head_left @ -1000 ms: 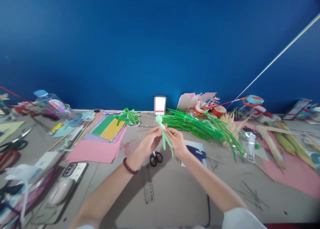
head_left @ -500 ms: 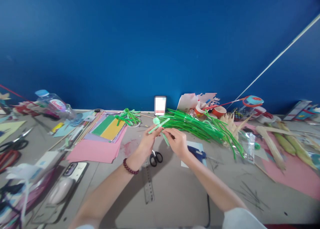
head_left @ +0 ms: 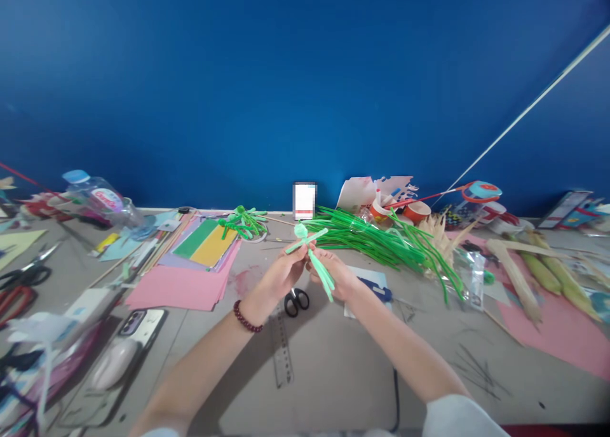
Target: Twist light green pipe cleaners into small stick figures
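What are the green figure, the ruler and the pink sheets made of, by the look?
Figure: likely pipe cleaners, fuzzy matte light green, thin bent stems.
Ruler: probably clear plastic; the table shows through, printed marks.
Pink sheets: paper or thin card, flat, matte, stacked edges.
Both hands pinch the figure.

No legible text is found; a red-and-white label is seen on the plastic bottle (head_left: 102, 199) but cannot be read, graduations on the ruler (head_left: 282, 348) are indistinct, and the white card (head_left: 304, 201) is blurred

Left hand (head_left: 281, 273) and right hand (head_left: 336, 273) pinch a light green pipe-cleaner figure (head_left: 312, 254) above the table (head_left: 333, 361); black scissors (head_left: 296, 301) below, green pipe cleaners (head_left: 381, 241) behind.
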`<action>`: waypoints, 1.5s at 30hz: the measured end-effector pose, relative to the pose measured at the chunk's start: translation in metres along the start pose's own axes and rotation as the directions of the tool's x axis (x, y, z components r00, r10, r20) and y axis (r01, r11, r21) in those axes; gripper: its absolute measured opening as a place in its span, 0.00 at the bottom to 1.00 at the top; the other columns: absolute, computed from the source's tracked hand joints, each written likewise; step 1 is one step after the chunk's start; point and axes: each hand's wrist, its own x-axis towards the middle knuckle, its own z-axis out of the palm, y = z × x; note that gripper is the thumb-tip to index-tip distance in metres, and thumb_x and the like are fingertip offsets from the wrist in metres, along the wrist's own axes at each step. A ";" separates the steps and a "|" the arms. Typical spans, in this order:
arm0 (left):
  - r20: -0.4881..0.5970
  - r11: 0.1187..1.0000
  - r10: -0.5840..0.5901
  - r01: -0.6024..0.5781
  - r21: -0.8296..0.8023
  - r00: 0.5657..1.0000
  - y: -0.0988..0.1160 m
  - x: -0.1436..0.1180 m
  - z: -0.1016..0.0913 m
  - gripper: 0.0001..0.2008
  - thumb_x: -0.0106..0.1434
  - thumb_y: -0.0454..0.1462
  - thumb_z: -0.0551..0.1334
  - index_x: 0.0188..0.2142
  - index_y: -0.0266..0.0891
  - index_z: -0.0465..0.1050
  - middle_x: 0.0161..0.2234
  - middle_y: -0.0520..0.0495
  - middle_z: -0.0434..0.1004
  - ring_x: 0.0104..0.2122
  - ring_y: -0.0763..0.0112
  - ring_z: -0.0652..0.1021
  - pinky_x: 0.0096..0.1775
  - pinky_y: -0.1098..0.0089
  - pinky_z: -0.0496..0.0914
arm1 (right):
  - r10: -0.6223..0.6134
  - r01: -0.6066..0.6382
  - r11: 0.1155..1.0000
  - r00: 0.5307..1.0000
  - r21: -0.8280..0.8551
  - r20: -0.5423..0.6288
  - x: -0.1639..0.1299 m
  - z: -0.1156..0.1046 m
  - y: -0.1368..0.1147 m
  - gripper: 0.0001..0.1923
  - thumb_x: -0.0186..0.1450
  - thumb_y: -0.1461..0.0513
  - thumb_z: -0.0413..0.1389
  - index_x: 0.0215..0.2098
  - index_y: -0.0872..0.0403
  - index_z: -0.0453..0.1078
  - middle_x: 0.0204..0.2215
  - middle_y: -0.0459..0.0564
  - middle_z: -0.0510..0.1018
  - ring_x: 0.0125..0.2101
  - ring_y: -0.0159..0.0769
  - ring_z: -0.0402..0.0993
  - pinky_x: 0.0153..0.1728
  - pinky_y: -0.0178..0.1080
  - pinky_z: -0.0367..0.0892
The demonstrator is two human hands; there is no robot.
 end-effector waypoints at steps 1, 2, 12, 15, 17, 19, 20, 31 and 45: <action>0.018 0.999 -0.029 0.029 -0.016 0.999 0.000 0.000 0.000 0.11 0.52 0.41 0.69 0.32 0.36 0.77 0.27 0.48 0.76 0.26 0.73 0.73 0.32 0.71 0.66 | 0.048 -0.050 0.998 0.998 0.049 0.030 -0.001 0.001 -0.001 0.20 0.49 0.48 0.64 0.21 0.54 0.66 0.12 0.37 0.58 0.13 0.23 0.48 0.13 0.30 0.48; 0.034 0.999 -0.046 0.047 -0.027 0.998 0.001 0.000 0.000 0.11 0.52 0.41 0.68 0.32 0.35 0.77 0.27 0.48 0.76 0.26 0.73 0.73 0.32 0.71 0.66 | 0.076 -0.079 0.994 0.996 0.080 0.042 -0.002 0.001 -0.001 0.19 0.48 0.49 0.66 0.22 0.54 0.67 0.12 0.37 0.59 0.13 0.23 0.49 0.14 0.30 0.48; -0.124 0.998 -0.050 0.045 -0.037 0.991 0.000 0.006 0.002 0.10 0.53 0.41 0.67 0.32 0.36 0.76 0.31 0.47 0.77 0.30 0.72 0.74 0.34 0.72 0.66 | -0.283 0.186 0.889 0.942 -0.419 -0.181 0.005 -0.017 -0.010 0.15 0.54 0.51 0.61 0.28 0.56 0.75 0.16 0.43 0.70 0.17 0.28 0.61 0.19 0.32 0.56; -0.269 0.994 0.037 -0.008 0.109 0.962 -0.004 0.006 0.000 0.09 0.50 0.39 0.69 0.29 0.37 0.75 0.29 0.50 0.75 0.28 0.76 0.72 0.32 0.73 0.63 | -0.514 0.312 0.642 0.852 -0.700 -0.093 0.003 -0.018 -0.013 0.11 0.59 0.55 0.57 0.29 0.54 0.76 0.25 0.48 0.77 0.26 0.34 0.70 0.27 0.35 0.63; -0.304 0.974 0.130 -0.063 0.220 0.944 -0.006 0.004 0.001 0.09 0.48 0.38 0.70 0.28 0.38 0.75 0.30 0.51 0.75 0.30 0.76 0.72 0.33 0.74 0.62 | -0.622 0.356 0.431 0.783 -0.829 0.012 0.000 -0.016 -0.012 0.11 0.62 0.58 0.54 0.30 0.54 0.76 0.28 0.50 0.79 0.29 0.36 0.72 0.30 0.36 0.65; -0.270 0.955 0.175 -0.095 0.283 0.947 -0.005 0.002 0.002 0.11 0.47 0.38 0.71 0.30 0.38 0.76 0.32 0.50 0.76 0.33 0.74 0.73 0.34 0.74 0.63 | -0.687 0.367 0.211 0.715 -0.906 0.129 -0.003 -0.015 -0.009 0.12 0.65 0.60 0.51 0.31 0.54 0.76 0.27 0.51 0.79 0.29 0.37 0.73 0.31 0.36 0.65; -0.251 0.950 0.183 -0.106 0.293 0.950 -0.005 0.002 0.003 0.12 0.47 0.38 0.71 0.31 0.38 0.76 0.33 0.49 0.76 0.33 0.73 0.73 0.35 0.74 0.63 | -0.703 0.363 0.108 0.686 -0.926 0.187 -0.004 -0.014 -0.007 0.12 0.65 0.61 0.50 0.31 0.54 0.75 0.27 0.52 0.79 0.29 0.37 0.73 0.32 0.37 0.65; -0.201 0.953 0.265 -0.224 0.206 0.943 -0.002 0.004 0.002 0.07 0.48 0.37 0.70 0.26 0.37 0.76 0.28 0.49 0.77 0.32 0.71 0.74 0.38 0.70 0.66 | -0.647 0.441 0.172 0.725 -0.881 0.237 -0.007 -0.009 -0.011 0.14 0.67 0.61 0.47 0.36 0.53 0.75 0.30 0.52 0.78 0.32 0.37 0.73 0.34 0.37 0.66; -0.007 1.000 0.027 -0.027 0.000 1.000 0.001 0.003 0.001 0.10 0.49 0.40 0.71 0.28 0.35 0.77 0.28 0.46 0.78 0.34 0.67 0.76 0.41 0.68 0.67 | -0.018 0.018 0.987 1.000 -0.160 -0.004 -0.002 -0.010 -0.007 0.19 0.54 0.49 0.61 0.23 0.55 0.67 0.12 0.37 0.56 0.14 0.22 0.45 0.15 0.30 0.40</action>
